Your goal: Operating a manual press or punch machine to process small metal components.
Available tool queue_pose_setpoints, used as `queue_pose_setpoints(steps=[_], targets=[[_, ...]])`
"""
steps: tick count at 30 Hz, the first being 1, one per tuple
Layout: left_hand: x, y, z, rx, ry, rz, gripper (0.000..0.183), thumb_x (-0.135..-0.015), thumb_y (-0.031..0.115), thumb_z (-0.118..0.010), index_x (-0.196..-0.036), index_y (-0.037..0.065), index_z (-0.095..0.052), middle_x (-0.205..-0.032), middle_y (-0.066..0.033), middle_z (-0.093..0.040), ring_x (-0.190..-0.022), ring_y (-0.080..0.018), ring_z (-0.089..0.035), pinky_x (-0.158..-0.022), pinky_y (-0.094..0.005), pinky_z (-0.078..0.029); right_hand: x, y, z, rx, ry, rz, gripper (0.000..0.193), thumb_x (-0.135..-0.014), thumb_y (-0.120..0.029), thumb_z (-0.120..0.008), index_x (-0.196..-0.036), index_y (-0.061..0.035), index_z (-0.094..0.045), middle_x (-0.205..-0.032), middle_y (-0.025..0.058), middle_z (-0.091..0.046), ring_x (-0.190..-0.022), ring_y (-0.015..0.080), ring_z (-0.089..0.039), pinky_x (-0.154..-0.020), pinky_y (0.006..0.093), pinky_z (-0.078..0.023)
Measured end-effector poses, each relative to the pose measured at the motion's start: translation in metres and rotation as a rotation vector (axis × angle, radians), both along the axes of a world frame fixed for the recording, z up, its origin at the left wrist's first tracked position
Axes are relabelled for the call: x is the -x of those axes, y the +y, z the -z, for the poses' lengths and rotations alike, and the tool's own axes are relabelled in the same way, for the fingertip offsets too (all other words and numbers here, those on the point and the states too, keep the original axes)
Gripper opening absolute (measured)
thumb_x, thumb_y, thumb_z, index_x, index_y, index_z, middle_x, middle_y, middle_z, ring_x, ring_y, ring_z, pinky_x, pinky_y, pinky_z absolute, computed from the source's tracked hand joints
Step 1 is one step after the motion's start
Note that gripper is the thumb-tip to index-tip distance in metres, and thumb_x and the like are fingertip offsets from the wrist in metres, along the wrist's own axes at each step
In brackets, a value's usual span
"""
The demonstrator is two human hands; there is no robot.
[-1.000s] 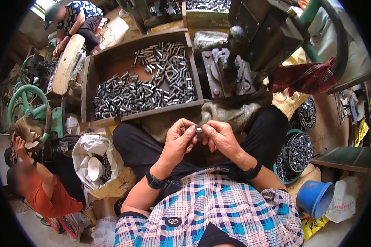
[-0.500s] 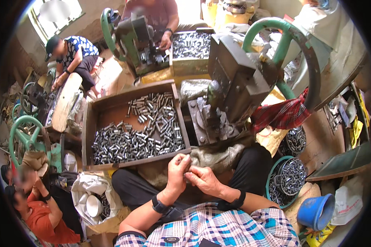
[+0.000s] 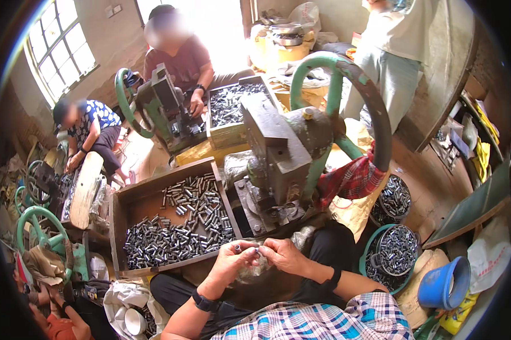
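My left hand (image 3: 235, 263) and my right hand (image 3: 283, 256) are close together above my lap. A small dark metal cylinder (image 3: 238, 248) pokes out between the fingers of my left hand. Between the fingertips of both hands, another small shiny metal piece (image 3: 257, 253) is pinched; its full shape is hidden. Just beyond the left hand lies a wooden tray (image 3: 117, 226) with many short metal cylinders (image 3: 179, 238) heaped in it. Ahead stands a hand press (image 3: 281, 153) with a green wheel (image 3: 300, 79); its base plate (image 3: 249, 207) adjoins the tray.
A red plaid cloth (image 3: 346, 184) is wrapped on the wheel's rim. To my right are a teal basin (image 3: 364, 255) of metal pieces and a blue bucket (image 3: 437, 283). A white sack (image 3: 116, 297) stands at left. Other people sit working; one person (image 3: 394, 51) stands at far right.
My view has tilted up and shifted, showing more of the room. My fingers have parted slightly, exposing the metal pieces. The person in red at left has lowered their hands.
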State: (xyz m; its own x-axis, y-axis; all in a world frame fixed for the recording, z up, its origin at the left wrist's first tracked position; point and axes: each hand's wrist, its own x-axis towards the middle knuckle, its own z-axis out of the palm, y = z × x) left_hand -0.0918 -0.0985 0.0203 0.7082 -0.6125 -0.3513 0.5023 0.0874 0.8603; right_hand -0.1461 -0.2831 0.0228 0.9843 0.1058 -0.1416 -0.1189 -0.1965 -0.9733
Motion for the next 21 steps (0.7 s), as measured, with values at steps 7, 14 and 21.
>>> queue_pose_setpoints(steps=[7, 14, 21], targets=[[-0.026, -0.005, 0.001, 0.004, 0.008, -0.132, 0.019, -0.087, 0.01, -0.061, -0.102, -0.002, -0.058, -0.081, -0.0091, -0.064, -0.065, -0.0119, -0.062, -0.058, -0.0212, -0.053, 0.041, -0.103, -0.112, 0.571, -0.931, 0.574, 0.027, -0.079, -0.017, -0.066, -0.098, -0.0021, -0.054, -0.088, 0.0126, -0.057, -0.082, 0.0265, -0.059, -0.07, 0.0347, -0.048], [-0.078, -0.027, 0.031, -0.051, -0.11, -0.251, 0.021, -0.087, 0.009, -0.059, -0.103, -0.004, -0.055, -0.08, -0.0088, -0.061, -0.064, -0.0131, -0.06, -0.057, -0.0237, -0.052, 0.012, -0.177, -0.08, 0.254, -0.628, 0.779, 0.054, -0.089, -0.031, -0.057, -0.128, 0.003, -0.041, -0.125, 0.0126, -0.049, -0.114, 0.0211, -0.047, -0.099, 0.0323, -0.032], [-0.133, -0.046, 0.067, -0.098, -0.16, -0.365, 0.022, -0.087, 0.01, -0.059, -0.104, -0.003, -0.055, -0.082, -0.0097, -0.063, -0.065, -0.0139, -0.063, -0.056, -0.0225, -0.053, -0.009, -0.181, -0.031, 0.044, -0.781, 0.884, 0.058, -0.088, -0.016, -0.057, -0.136, 0.0037, -0.031, -0.136, 0.0124, -0.04, -0.12, 0.0209, -0.044, -0.103, 0.0343, -0.032]])
